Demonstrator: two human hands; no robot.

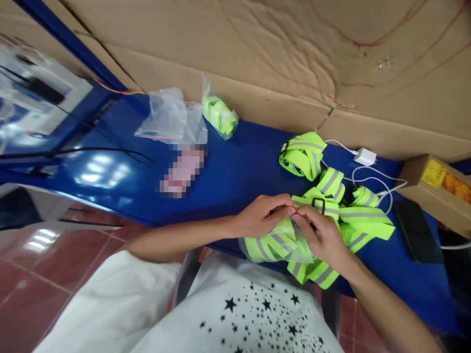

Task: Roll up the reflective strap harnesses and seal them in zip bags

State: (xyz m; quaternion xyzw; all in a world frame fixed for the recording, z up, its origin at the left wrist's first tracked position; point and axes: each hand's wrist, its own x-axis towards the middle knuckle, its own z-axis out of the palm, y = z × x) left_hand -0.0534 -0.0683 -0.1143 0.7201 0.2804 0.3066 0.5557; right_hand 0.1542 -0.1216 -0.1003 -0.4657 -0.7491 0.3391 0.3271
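Note:
My left hand (263, 215) and my right hand (320, 233) meet at the fingertips, pinching the reddish top edge of a clear plastic bag (270, 245). Inside it lies a folded neon-yellow strap with grey reflective stripes. More reflective straps (362, 220) with black buckles are heaped beside and under my right hand, and some hang over the table's front edge. A rolled reflective strap (303, 154) sits just beyond the heap. Farther back, a bagged reflective strap (221, 117) rests near the cardboard wall.
Flat clear bags (171, 117) lie at the back left of the blue table (243, 166), near a blurred-out pinkish item (184, 171). On the right are a white charger (365, 157) with its cable, a black phone (417, 233) and a cardboard box (437, 191). A black cable (91, 149) crosses the left side.

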